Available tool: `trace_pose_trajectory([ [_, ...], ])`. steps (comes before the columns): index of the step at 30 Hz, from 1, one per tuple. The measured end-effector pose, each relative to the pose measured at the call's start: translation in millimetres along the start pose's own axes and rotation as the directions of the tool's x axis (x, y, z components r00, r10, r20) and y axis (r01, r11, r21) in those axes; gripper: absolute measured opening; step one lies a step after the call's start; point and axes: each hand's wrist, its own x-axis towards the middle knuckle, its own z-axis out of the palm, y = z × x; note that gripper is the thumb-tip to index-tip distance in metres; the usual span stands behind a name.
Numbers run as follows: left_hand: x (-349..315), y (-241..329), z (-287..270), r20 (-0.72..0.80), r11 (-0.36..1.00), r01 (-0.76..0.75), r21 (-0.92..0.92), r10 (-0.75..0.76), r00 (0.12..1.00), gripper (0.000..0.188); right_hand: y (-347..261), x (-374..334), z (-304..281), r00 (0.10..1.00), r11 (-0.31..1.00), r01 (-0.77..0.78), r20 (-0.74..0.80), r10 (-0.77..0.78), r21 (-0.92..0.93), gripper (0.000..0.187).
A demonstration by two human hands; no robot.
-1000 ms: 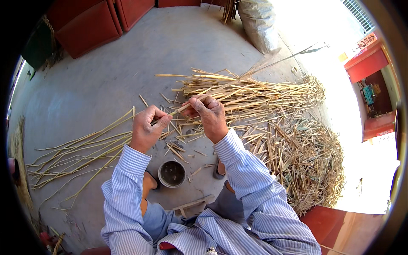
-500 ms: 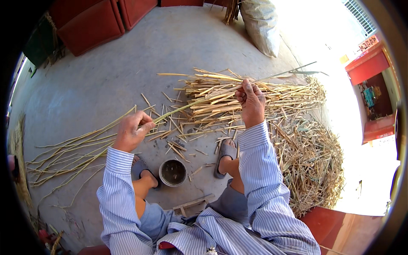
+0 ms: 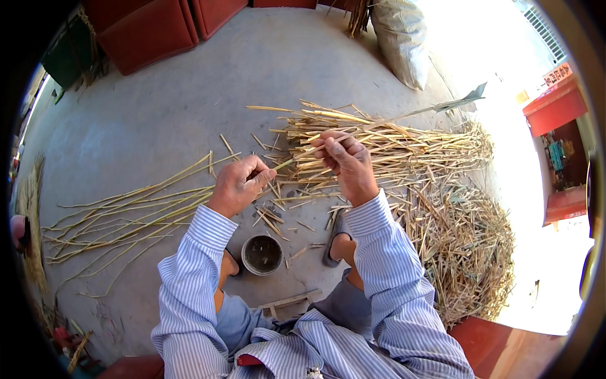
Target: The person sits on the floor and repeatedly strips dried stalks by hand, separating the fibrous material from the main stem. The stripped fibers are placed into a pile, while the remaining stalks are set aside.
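A long pale plant stalk [image 3: 286, 165] runs between my hands and on to the upper right, where it ends in a grey-green leafy tip [image 3: 464, 99]. My left hand [image 3: 237, 186] pinches the greenish stretch between thumb and fingers. Closed round the stalk farther along, my right hand [image 3: 347, 165] is a short way from the left. Beyond and beside the right hand lies a thick bundle of cut straw stalks [image 3: 416, 145] on the floor. Long thin stalks [image 3: 126, 218] fan out at the left, partly hidden by my left hand and wrist.
Between my feet stands a small round bucket [image 3: 262, 273] with dark liquid. A heap of dry leaf scraps [image 3: 470, 252] lies at the right. Short stalk pieces [image 3: 271, 221] litter the floor. A pale sack [image 3: 403, 44] and red seats [image 3: 142, 35] stand at the back.
My hands have come closer together. The left has moved right, the right has moved left and nearer to me. Both keep hold of the stalk.
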Motion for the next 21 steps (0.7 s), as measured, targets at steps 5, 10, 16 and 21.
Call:
trace_pose_trajectory([
  [5,-2,12,6,-0.122,0.984,-0.097,0.149,0.116,0.986,0.021,17,-1,17,0.983,1.000,-0.017,-0.183,0.020,0.014,0.020],
  [10,-5,11,8,-0.203,0.862,-0.272,0.429,0.385,0.900,0.020,21,3,24,0.970,1.000,-0.014,-0.242,0.017,0.013,0.022],
  [16,-8,10,10,-0.240,0.830,-0.273,0.487,0.428,0.871,0.021,22,3,20,0.962,0.994,-0.103,-0.252,0.108,0.032,0.025],
  [21,-10,10,-4,-0.132,1.000,-0.018,-0.006,0.017,0.991,0.028,10,-1,23,0.998,1.000,-0.002,-0.058,0.003,0.024,0.019],
])
